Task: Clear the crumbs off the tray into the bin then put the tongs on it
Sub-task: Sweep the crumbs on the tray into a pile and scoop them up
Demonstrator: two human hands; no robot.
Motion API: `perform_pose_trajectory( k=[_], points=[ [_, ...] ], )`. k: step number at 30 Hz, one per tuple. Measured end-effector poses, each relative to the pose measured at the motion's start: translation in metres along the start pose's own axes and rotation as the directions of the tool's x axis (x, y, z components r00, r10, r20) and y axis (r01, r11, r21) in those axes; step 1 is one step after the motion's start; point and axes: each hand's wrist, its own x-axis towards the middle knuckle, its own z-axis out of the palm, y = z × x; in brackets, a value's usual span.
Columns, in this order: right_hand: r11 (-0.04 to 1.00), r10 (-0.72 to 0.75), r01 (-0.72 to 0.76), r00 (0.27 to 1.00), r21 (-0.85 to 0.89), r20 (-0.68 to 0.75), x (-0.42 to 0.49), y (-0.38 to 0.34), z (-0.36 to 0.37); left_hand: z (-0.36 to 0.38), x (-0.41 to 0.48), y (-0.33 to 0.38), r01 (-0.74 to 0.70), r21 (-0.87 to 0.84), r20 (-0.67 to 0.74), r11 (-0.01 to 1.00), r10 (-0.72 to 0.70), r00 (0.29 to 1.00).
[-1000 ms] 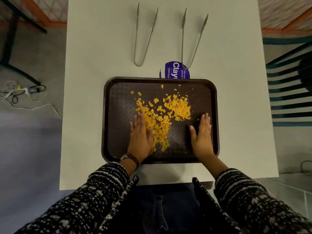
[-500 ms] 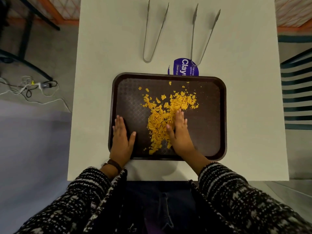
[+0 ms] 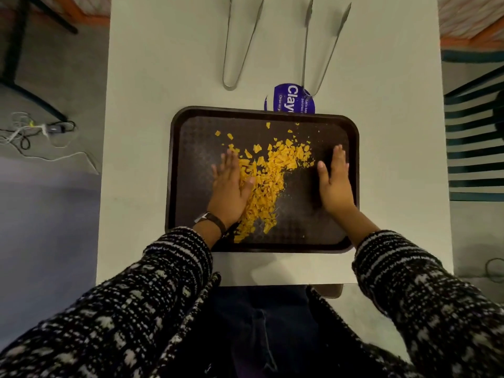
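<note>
Crumbs, yellow-orange, lie heaped across the middle of a dark brown tray on a white table. Left hand, fingers straight, rests flat on the tray against the heap's left edge, holding nothing. Right hand, also flat and empty, lies just right of the heap. Two metal tongs lie on the table beyond the tray, the right pair touching a purple round sticker.

I see even overhead light on the white table, soft shadows, slight motion blur, wide-angle bending at edges
</note>
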Motion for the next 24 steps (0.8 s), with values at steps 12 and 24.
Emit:
perform_pose_trajectory(
  k=[12, 24],
  points=[
    [0.986, -0.163, 0.153, 0.966, 0.068, 0.201, -0.027, -0.052, 0.055, -0.045, 0.032, -0.013, 0.050, -0.128, -0.124, 0.990, -0.066, 0.990],
    [0.974, -0.207, 0.209, 0.978, -0.093, 0.030, 0.023, -0.009, 0.013, -0.018, 0.029, 0.008, -0.227, 0.054, 0.204, 0.972, 0.212, 0.956]
  ],
)
